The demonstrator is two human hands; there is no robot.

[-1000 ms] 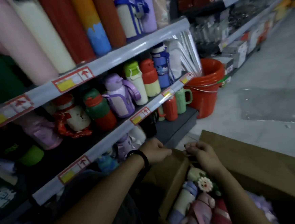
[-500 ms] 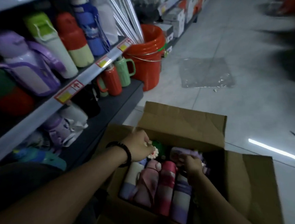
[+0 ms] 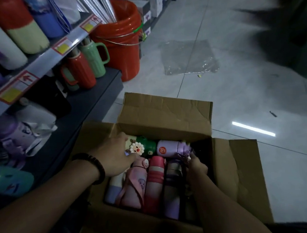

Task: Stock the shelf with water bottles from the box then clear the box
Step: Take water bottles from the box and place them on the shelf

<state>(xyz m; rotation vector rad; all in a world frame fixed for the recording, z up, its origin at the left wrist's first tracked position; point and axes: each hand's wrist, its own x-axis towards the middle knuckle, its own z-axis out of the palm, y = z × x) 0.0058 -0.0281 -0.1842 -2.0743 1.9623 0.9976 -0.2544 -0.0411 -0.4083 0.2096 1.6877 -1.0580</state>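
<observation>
My left hand (image 3: 115, 155) gripped the flower bottle (image 3: 137, 148) in the box's (image 3: 165, 111) far-left corner. Right hand (image 3: 197, 166) was by the purple bottle (image 3: 170, 148), grip unclear. I'd have lifted straight up, slowly.

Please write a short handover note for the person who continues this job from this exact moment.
Left hand: grips the flower-topped bottle inside the box.
Right hand: deep in the box beside the lilac bottle; grip too dark to judge.
Other bottles lie packed in the box, on the floor beside the shelf.
Done: box open.
To do: shelve every bottle, then clear the box.
</observation>
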